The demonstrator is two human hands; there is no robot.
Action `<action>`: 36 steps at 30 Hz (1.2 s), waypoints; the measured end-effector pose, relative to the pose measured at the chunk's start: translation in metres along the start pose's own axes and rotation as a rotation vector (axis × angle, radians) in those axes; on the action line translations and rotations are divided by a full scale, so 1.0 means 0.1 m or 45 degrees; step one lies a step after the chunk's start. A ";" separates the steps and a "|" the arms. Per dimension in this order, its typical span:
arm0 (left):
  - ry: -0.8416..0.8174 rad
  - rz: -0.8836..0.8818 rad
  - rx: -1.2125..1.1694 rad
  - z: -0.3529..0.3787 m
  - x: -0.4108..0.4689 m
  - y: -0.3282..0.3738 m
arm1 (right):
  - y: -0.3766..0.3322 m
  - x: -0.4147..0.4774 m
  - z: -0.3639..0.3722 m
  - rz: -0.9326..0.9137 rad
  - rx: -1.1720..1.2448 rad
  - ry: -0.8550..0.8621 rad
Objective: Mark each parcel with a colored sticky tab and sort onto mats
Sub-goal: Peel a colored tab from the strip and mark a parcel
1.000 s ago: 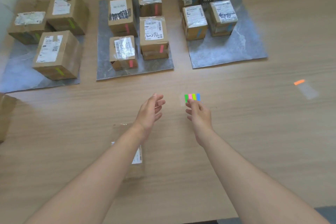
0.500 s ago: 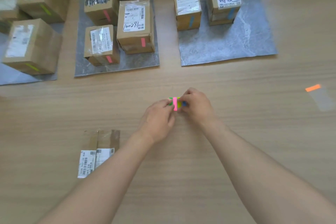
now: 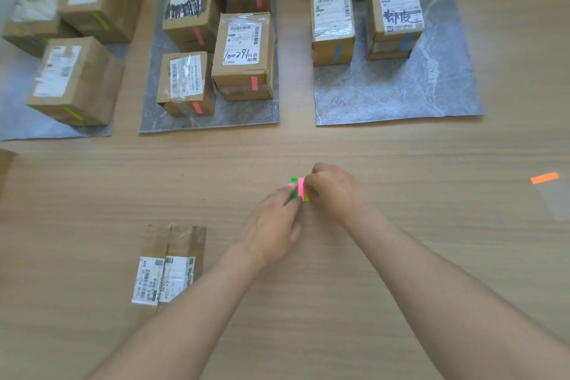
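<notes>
Peeling a pink tab (image 3: pixel 301 187) off the sticky tab pad (image 3: pixel 295 189) looks like the current step: left fingers (image 3: pixel 293 194) and right fingers (image 3: pixel 310 182) pinch it together above the tabletop (image 3: pixel 401 256). Next up, probably sticking it on the flat unmarked parcel (image 3: pixel 172 265) lying near the left forearm, then moving that onto the middle mat (image 3: pixel 246 114) with the other pink-tabbed boxes.

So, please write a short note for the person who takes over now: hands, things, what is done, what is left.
Left hand and right hand: both pinch the sticky tab pad, pink tab uppermost.
Done: green-tabbed boxes on the left mat, pink on the middle mat, blue on the right mat.
Left: the flat parcel near the left forearm shows no tab and lies off the mats.
</notes>
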State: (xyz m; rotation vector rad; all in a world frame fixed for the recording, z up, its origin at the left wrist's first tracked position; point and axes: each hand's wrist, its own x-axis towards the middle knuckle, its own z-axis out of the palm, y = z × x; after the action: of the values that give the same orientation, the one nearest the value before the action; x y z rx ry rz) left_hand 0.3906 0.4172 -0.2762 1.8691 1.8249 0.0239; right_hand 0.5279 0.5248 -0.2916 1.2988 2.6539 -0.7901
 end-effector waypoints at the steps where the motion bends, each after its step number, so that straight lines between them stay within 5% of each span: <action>1: -0.001 -0.006 -0.009 0.01 0.00 0.01 | 0.00 -0.03 0.02 -0.030 -0.032 0.020; 28: -0.033 -0.059 0.095 0.13 -0.06 0.10 | 0.13 -0.01 0.27 -0.165 0.275 0.345; 33: -0.004 -0.058 0.081 0.14 -0.04 0.11 | 0.11 0.02 0.25 0.129 0.596 0.481; 36: 0.012 -0.071 0.063 0.13 -0.04 0.13 | 0.05 0.04 0.14 0.659 1.244 0.824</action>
State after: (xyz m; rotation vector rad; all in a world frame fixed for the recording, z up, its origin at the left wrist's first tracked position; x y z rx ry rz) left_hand 0.4071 0.4094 -0.2808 1.8530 1.8992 -0.0326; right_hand 0.5271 0.5234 -0.3074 2.6857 2.0259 -1.9278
